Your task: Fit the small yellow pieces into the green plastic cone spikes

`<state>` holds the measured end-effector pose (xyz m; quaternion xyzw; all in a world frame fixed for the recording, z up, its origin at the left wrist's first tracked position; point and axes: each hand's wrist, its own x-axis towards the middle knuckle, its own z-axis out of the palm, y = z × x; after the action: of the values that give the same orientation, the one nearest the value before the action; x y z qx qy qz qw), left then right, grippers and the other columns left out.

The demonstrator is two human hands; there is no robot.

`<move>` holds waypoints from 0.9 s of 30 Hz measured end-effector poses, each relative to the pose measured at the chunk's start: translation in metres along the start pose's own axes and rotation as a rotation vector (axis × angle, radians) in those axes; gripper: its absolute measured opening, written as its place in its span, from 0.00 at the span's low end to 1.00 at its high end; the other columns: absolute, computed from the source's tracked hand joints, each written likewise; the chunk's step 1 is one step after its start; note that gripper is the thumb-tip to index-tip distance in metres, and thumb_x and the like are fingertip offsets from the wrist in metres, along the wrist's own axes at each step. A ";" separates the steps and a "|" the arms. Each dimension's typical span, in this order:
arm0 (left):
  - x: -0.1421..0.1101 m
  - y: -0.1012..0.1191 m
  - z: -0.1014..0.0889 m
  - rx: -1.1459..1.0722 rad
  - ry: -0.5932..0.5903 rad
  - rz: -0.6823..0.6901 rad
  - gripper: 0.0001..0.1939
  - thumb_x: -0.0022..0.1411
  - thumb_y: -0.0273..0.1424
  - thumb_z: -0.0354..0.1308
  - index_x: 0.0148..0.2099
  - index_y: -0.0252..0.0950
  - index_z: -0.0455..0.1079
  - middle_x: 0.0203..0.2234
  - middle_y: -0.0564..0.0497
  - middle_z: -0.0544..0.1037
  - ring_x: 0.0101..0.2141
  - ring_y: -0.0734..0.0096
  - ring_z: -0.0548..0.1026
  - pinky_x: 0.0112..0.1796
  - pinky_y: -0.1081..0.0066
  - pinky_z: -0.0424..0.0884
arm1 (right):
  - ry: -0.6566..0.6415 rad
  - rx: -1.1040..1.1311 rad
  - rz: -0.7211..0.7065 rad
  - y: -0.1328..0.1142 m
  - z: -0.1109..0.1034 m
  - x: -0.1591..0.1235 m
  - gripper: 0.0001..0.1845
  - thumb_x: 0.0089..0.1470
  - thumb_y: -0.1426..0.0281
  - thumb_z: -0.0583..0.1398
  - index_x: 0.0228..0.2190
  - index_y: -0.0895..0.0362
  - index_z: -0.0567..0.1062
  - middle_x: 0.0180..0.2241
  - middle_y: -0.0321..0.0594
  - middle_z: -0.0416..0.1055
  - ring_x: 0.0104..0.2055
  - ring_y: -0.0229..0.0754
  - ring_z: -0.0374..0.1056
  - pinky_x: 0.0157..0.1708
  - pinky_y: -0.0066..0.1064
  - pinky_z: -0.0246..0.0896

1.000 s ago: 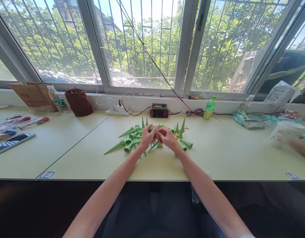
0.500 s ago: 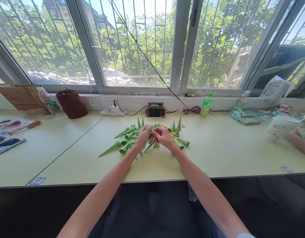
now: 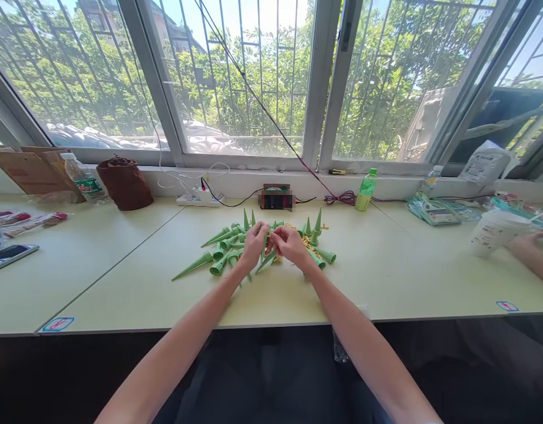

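Note:
Over the middle of the table, my left hand (image 3: 254, 244) is closed around a green plastic spike (image 3: 263, 247), partly hidden by the fingers. My right hand (image 3: 290, 244) meets it, thumb and fingers pinched at the spike; what they hold is too small and covered to make out. Several more hollow green spikes (image 3: 194, 266) lie in a loose pile around both hands, and a few stand on end, such as the upright spike (image 3: 318, 221) at right. Small yellow plastic parts (image 3: 307, 242) are scattered among them.
Behind the pile are a dark device (image 3: 277, 199), a power strip (image 3: 199, 199) and a green-labelled bottle (image 3: 366, 189). A brown bag (image 3: 125, 184) and a phone (image 3: 10, 257) are at left. At right, another person's hand (image 3: 534, 253) is near a white cup (image 3: 496, 232).
The camera view has shifted right, so the table things appear farther left. Both hands stay together over the pile; the green spike in my left hand shows more clearly than a second ago.

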<state>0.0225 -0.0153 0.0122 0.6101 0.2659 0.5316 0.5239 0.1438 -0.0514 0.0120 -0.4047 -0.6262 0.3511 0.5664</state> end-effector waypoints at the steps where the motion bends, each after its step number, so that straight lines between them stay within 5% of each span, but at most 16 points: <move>1: 0.000 -0.001 0.000 0.030 0.003 0.015 0.16 0.62 0.42 0.55 0.29 0.39 0.55 0.12 0.62 0.60 0.10 0.78 0.61 0.10 0.77 0.53 | 0.005 -0.024 -0.009 0.000 0.000 0.000 0.12 0.54 0.61 0.57 0.25 0.55 0.66 0.18 0.32 0.65 0.16 0.34 0.59 0.18 0.27 0.56; 16: 0.000 -0.005 -0.001 0.266 0.130 0.169 0.19 0.67 0.44 0.48 0.28 0.37 0.56 0.16 0.59 0.60 0.14 0.80 0.60 0.17 0.76 0.57 | 0.051 -0.318 -0.048 -0.002 -0.001 0.000 0.15 0.56 0.63 0.53 0.21 0.55 0.65 0.17 0.33 0.61 0.21 0.35 0.56 0.25 0.28 0.52; 27: -0.005 0.004 0.002 0.296 0.082 0.205 0.18 0.66 0.42 0.50 0.28 0.37 0.56 0.15 0.59 0.60 0.15 0.80 0.61 0.19 0.76 0.59 | 0.074 -0.403 -0.067 -0.004 0.000 0.001 0.25 0.62 0.58 0.47 0.17 0.55 0.59 0.17 0.34 0.59 0.22 0.35 0.53 0.26 0.30 0.48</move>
<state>0.0216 -0.0218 0.0146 0.6821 0.2987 0.5619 0.3602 0.1438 -0.0523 0.0158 -0.5014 -0.6756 0.1845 0.5080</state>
